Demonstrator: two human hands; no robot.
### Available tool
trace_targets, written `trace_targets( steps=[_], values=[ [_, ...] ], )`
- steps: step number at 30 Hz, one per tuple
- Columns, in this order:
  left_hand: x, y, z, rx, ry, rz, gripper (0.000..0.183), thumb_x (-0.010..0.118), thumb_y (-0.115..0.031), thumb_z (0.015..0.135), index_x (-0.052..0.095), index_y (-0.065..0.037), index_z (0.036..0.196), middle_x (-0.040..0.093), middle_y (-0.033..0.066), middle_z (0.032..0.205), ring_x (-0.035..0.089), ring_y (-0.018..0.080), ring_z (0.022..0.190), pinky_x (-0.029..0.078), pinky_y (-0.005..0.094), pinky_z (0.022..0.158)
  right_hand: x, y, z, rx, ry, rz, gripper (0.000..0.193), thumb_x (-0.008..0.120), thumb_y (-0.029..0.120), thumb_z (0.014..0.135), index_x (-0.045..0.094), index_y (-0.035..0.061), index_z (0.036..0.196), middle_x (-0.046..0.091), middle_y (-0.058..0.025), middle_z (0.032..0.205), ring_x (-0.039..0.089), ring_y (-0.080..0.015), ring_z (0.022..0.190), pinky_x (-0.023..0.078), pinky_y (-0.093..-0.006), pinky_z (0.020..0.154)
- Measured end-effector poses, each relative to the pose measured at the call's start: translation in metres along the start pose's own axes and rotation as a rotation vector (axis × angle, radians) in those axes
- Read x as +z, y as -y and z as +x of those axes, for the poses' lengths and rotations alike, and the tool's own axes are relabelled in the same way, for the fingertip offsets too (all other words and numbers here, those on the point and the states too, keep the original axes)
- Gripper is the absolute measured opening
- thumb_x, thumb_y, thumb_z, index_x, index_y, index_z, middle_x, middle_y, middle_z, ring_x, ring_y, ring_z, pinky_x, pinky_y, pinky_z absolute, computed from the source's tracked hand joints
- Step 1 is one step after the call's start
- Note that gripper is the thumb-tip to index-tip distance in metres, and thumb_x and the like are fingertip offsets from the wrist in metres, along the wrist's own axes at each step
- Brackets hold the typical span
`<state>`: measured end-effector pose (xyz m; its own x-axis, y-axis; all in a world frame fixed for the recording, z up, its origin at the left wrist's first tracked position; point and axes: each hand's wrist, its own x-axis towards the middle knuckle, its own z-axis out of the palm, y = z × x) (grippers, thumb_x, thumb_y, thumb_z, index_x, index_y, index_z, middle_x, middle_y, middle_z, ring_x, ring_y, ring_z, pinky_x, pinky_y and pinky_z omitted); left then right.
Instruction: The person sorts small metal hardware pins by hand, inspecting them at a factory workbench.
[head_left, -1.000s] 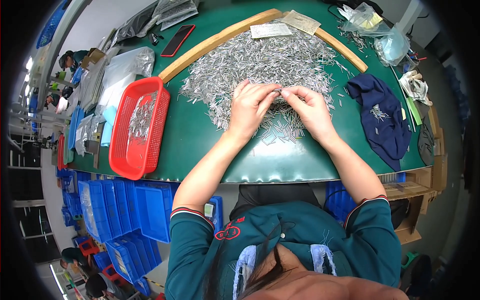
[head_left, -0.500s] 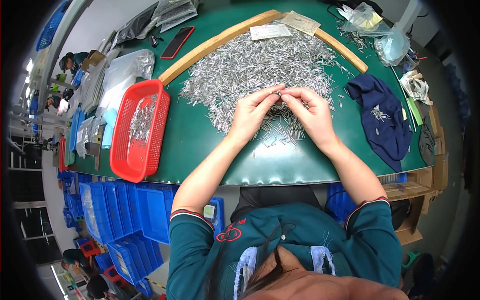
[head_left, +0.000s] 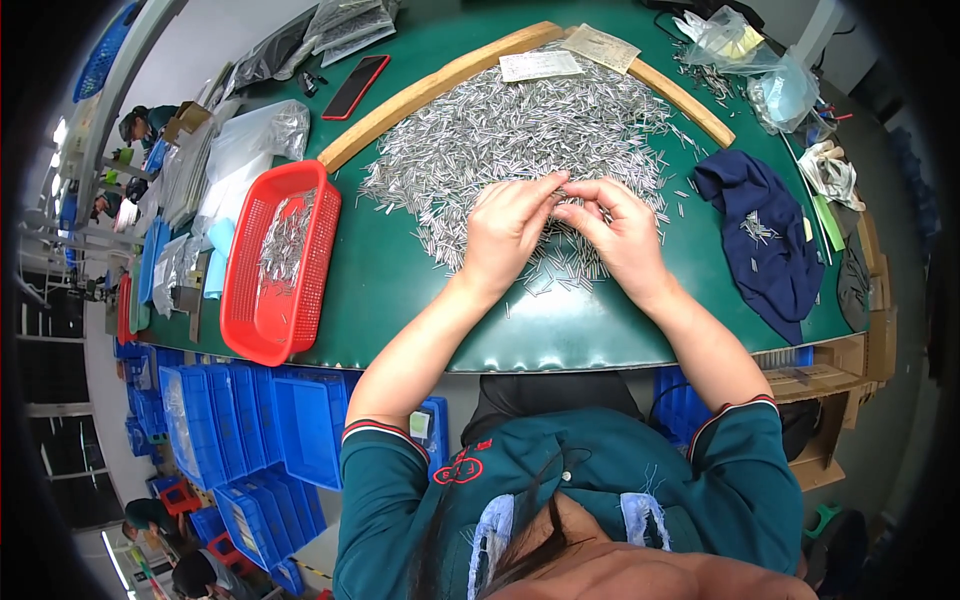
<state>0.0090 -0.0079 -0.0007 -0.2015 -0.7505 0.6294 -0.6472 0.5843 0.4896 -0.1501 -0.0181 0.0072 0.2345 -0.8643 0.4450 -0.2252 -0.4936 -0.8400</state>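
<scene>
A wide pile of small silvery metal pins (head_left: 480,130) covers the middle of the green table. Over the near part of this heap my two hands come together, fingertips almost meeting. My left hand (head_left: 505,230) has its fingers pressed together and bent toward the right one. My right hand (head_left: 622,232) is curled, thumb and forefinger close to each other. Whatever lies between the fingertips is too small and covered to make out. Left of the heap stands a red plastic basket (head_left: 232,290) with some of the same pins in it.
Wooden bars (head_left: 430,92) border the heap's far side, with paper slips (head_left: 540,66) on it. A red-edged phone (head_left: 356,87) lies at the far left. On the right is a dark blue cloth (head_left: 765,255) holding a few pins. Blue bins (head_left: 310,425) stand below the table's left edge.
My left hand has turned so its back shows more, its fingers reaching over the fingertips of the right. The right fingers have curled in a little. Basket and heap look the same.
</scene>
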Motion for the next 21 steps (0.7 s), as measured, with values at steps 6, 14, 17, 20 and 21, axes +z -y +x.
trace_targets(
  steps=[6,14,17,20,21],
  values=[
    [0.000,-0.009,0.005,0.235,-0.053,0.218,0.030,0.064,-0.006,0.074,0.059,-0.005,0.104,0.058,0.0078,0.073,0.057,0.0246,0.069,0.044,0.0354,0.071,0.005,-0.017,0.004,0.278,0.023,0.472,0.021,0.063,0.020,0.082,0.064,-0.0001,0.088,0.054,0.0011,0.067,0.049,-0.0075,0.064,0.042,-0.0226,0.059],
    [0.000,-0.008,0.002,0.185,0.110,0.337,0.027,0.061,-0.006,0.076,0.056,-0.004,0.102,0.055,0.0060,0.074,0.056,0.0217,0.073,0.042,0.0365,0.082,-0.009,-0.015,0.013,0.983,0.246,1.094,0.023,0.057,0.027,0.087,0.053,0.0045,0.086,0.036,0.0085,0.058,0.028,0.0017,0.045,0.017,-0.0145,0.033],
    [-0.004,-0.009,0.002,0.183,0.156,0.446,0.025,0.058,-0.006,0.075,0.057,-0.006,0.101,0.054,0.0037,0.076,0.056,0.0187,0.075,0.039,0.0386,0.088,-0.011,-0.020,0.014,1.155,0.281,1.256,0.021,0.056,0.027,0.088,0.049,0.0065,0.086,0.035,0.0071,0.058,0.031,0.0005,0.046,0.017,-0.0132,0.032],
    [-0.006,-0.011,0.002,0.182,0.149,0.493,0.026,0.057,-0.005,0.074,0.057,-0.008,0.099,0.054,0.0015,0.078,0.055,0.0164,0.076,0.036,0.0406,0.092,-0.011,-0.022,0.014,1.193,0.321,1.356,0.021,0.056,0.026,0.088,0.049,0.0062,0.088,0.037,0.0058,0.060,0.031,0.0005,0.046,0.017,-0.0126,0.031],
    [-0.006,-0.011,0.002,0.186,0.136,0.509,0.027,0.057,-0.005,0.073,0.058,-0.009,0.099,0.054,0.0006,0.078,0.055,0.0156,0.076,0.035,0.0414,0.093,-0.011,-0.022,0.014,1.199,0.337,1.380,0.020,0.055,0.025,0.089,0.049,0.0062,0.088,0.038,0.0054,0.061,0.031,0.0004,0.046,0.017,-0.0122,0.030]
  ],
)
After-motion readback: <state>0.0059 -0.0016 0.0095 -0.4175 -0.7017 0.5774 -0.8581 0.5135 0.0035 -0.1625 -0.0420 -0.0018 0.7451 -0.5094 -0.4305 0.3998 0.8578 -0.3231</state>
